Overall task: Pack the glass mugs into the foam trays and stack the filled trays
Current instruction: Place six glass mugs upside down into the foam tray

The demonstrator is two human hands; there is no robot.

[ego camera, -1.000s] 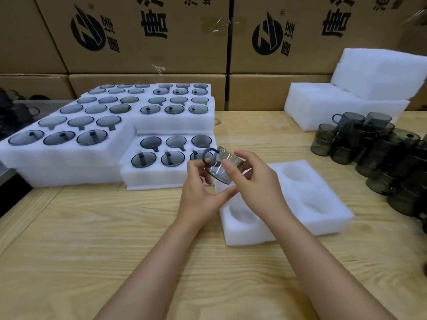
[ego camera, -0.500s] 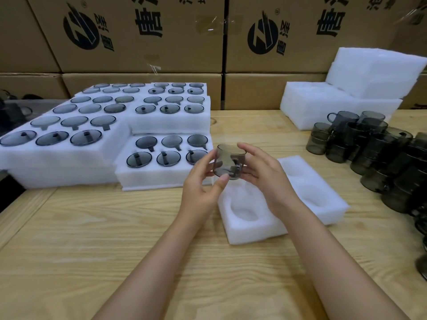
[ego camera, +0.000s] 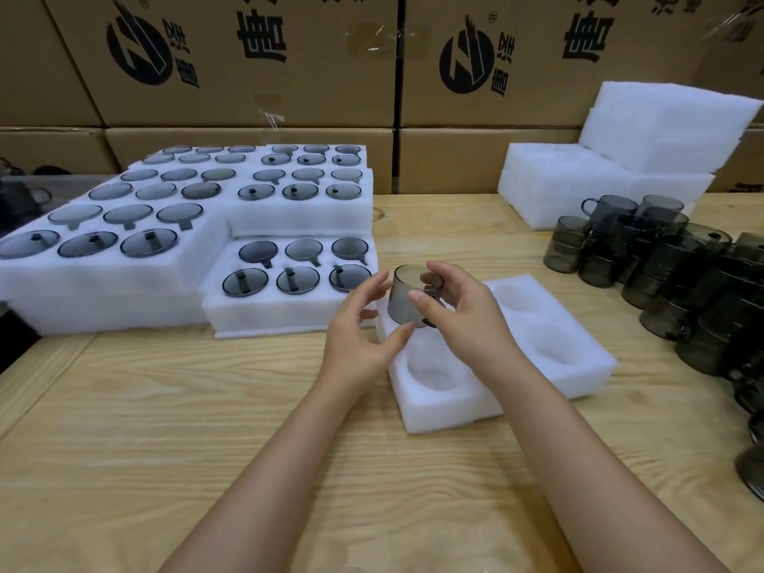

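Note:
A smoky grey glass mug (ego camera: 407,293) stands upright above the far left pocket of a white foam tray (ego camera: 558,366) in the middle of the table. My right hand (ego camera: 463,320) grips it by the rim and side, thumb in front. Beside it, my left hand (ego camera: 364,337) touches the mug's lower left side with its thumb, fingers spread and relaxed. The tray's other pockets that I can see hold nothing. Whether the mug's base sits in the pocket is hidden.
Several filled foam trays (ego camera: 215,283) stand stacked at the left, mugs bottom-up. A crowd of loose grey mugs (ego camera: 669,275) fills the right side. Spare foam trays (ego camera: 612,179) pile at the back right. Cardboard boxes (ego camera: 264,60) wall the rear.
The mug turned from tilted to upright and came down over the tray's far left pocket. My left hand loosened its hold to a light touch; my right hand keeps its grip.

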